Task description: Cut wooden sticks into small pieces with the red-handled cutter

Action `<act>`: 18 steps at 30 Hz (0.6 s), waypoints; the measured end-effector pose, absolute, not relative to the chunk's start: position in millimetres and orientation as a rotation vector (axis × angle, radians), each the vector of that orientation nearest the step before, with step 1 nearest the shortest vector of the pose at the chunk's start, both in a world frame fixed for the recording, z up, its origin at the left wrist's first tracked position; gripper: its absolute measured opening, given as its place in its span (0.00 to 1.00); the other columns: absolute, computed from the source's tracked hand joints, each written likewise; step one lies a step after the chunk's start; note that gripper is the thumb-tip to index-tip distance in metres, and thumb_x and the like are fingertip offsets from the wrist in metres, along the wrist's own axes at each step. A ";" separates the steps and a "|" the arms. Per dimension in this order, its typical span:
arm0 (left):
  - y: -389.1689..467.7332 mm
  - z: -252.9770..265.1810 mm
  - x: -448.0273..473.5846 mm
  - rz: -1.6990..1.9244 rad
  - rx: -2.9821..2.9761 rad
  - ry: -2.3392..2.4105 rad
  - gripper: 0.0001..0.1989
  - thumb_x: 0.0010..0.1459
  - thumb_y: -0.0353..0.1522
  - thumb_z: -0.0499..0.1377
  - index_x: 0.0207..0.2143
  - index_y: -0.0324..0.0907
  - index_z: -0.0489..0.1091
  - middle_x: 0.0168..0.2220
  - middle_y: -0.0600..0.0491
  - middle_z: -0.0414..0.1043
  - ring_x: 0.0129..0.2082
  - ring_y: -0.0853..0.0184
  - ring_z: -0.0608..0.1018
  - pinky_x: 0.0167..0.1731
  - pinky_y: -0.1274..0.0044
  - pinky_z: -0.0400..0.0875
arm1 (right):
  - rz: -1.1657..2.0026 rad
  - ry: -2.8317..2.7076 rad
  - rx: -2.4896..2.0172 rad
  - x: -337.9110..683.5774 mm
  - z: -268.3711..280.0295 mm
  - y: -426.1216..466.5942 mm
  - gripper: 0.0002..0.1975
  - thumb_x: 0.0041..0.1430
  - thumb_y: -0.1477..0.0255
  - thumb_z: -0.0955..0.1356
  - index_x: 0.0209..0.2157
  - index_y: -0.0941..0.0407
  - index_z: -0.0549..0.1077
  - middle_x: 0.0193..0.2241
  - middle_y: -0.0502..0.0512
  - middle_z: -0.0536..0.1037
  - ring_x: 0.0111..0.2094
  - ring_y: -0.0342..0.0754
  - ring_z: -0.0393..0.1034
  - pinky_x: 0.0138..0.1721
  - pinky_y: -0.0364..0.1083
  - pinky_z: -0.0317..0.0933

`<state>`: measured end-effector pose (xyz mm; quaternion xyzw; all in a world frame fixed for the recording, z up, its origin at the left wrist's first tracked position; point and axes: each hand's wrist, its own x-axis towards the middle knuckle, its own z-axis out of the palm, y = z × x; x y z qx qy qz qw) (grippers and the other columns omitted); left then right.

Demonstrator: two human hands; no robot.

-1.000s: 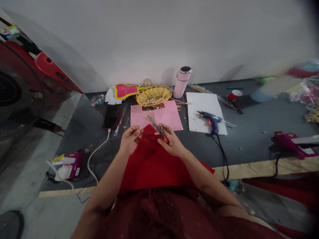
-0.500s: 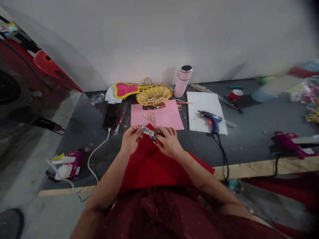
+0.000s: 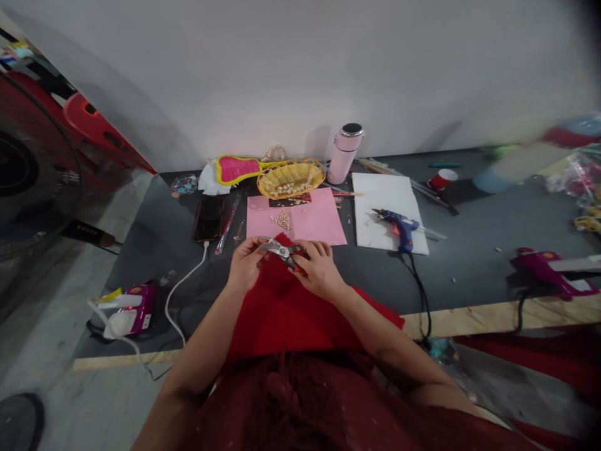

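Note:
My right hand (image 3: 319, 266) is closed around the handles of pruning shears (image 3: 284, 251), whose silver jaws point left. My left hand (image 3: 245, 263) pinches at the tips of the jaws, and whatever small thing lies between its fingers is too small to name. Under both hands spreads a red cloth (image 3: 300, 319). Just beyond them lies a pink sheet of paper (image 3: 319, 219) with a small heap of pale bits (image 3: 282, 220) on it. Behind the paper stands a wicker basket (image 3: 307, 172) holding more pale pieces.
A pink flask (image 3: 345, 153) stands by the wall. To the right, a blue glue gun (image 3: 401, 228) rests on a white board (image 3: 382, 188), near a red cup (image 3: 442, 179). On the left are a phone (image 3: 209, 218) with a white cable and a purple power strip (image 3: 141, 310).
Almost nothing differs. Both hands and the shears keep nearly the same place and pose.

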<state>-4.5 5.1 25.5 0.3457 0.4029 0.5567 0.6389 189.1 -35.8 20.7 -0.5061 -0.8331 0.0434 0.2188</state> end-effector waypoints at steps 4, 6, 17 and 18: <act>4.4 26.2 -5.0 1.263 0.796 0.925 0.12 0.40 0.31 0.70 0.28 0.39 0.72 0.25 0.57 0.70 0.21 0.77 0.68 0.22 0.83 0.62 | 0.132 -2.292 -1.403 189.5 21.0 -35.6 0.10 0.57 0.67 0.68 0.41 0.51 0.73 0.55 0.58 0.65 0.52 0.58 0.58 0.51 0.59 0.51; 4.2 25.6 -5.5 1.261 0.798 0.924 0.12 0.41 0.31 0.70 0.28 0.39 0.72 0.24 0.57 0.70 0.21 0.77 0.68 0.22 0.83 0.61 | 0.135 -2.290 -1.399 189.8 21.1 -35.4 0.09 0.57 0.67 0.68 0.41 0.51 0.73 0.55 0.57 0.66 0.52 0.57 0.58 0.51 0.58 0.51; 3.7 22.6 -6.7 1.225 0.868 0.903 0.09 0.45 0.33 0.68 0.29 0.39 0.73 0.26 0.56 0.70 0.23 0.77 0.67 0.25 0.83 0.61 | 0.240 -2.230 -1.336 189.4 17.1 -33.9 0.10 0.55 0.70 0.69 0.40 0.55 0.70 0.52 0.61 0.68 0.51 0.56 0.60 0.48 0.55 0.58; 3.6 22.5 -7.0 1.224 0.876 0.900 0.09 0.45 0.33 0.68 0.28 0.39 0.73 0.26 0.56 0.70 0.23 0.76 0.67 0.25 0.83 0.61 | 0.262 -2.224 -1.329 189.4 16.8 -33.5 0.11 0.53 0.71 0.69 0.40 0.55 0.69 0.51 0.61 0.68 0.51 0.56 0.60 0.48 0.55 0.59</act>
